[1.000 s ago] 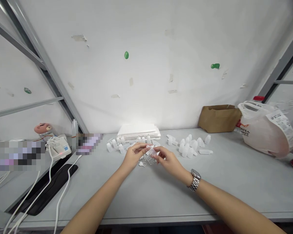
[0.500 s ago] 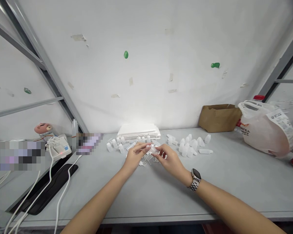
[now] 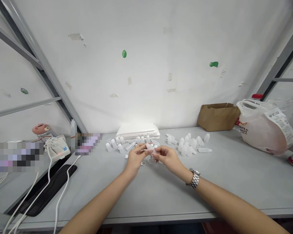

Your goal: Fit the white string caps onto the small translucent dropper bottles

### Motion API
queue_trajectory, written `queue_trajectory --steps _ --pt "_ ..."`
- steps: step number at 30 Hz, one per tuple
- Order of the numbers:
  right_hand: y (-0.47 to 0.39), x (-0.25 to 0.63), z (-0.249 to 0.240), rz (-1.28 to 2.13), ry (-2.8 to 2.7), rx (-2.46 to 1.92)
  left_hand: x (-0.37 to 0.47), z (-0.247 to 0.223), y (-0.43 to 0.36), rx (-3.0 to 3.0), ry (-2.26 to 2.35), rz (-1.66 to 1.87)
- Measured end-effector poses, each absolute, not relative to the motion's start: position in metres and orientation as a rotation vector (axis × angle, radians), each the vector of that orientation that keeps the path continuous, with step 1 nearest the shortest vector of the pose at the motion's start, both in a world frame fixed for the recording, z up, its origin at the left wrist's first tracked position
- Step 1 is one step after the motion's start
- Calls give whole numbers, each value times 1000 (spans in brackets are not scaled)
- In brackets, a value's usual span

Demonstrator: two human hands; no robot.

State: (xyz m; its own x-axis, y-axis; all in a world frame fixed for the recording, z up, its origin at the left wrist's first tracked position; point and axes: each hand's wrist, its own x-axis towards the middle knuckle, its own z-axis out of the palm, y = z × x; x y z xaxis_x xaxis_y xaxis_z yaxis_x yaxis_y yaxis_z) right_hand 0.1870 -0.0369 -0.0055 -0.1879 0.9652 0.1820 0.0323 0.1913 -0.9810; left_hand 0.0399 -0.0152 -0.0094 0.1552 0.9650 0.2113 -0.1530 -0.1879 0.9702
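Between my two hands is a small translucent bottle (image 3: 150, 148), tilted. My left hand (image 3: 136, 158) pinches it from the left with thumb and fingers. From the right, my right hand (image 3: 168, 159) grips its lower part; a metal watch (image 3: 194, 178) is on that wrist. Small white loose caps (image 3: 143, 163) lie on the table just under and behind my hands, partly hidden by them. Several capped bottles (image 3: 120, 148) stand to the left. More bottles (image 3: 185, 149) are grouped to the right, and one (image 3: 204, 150) lies on its side.
A stack of white sheets (image 3: 138, 130) lies against the wall. At the back right are a brown cardboard box (image 3: 217, 117) and a white plastic bag (image 3: 263, 130). On the left are a power strip (image 3: 57, 148), white cables (image 3: 67, 178) and a black pad (image 3: 53, 188).
The bottle between my hands has turned more upright, and my right hand has rolled, with the watch face turning away. The whole view has shifted slightly.
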Motion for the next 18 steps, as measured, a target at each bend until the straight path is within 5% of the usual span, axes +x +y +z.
queue_trajectory --steps 11,18 --pt "-32 191 -5 1274 -1336 -925 15 8 -2 1540 1055 1276" --pt "-31 191 -4 1223 -1319 -979 -6 -6 13 2037 1671 697"
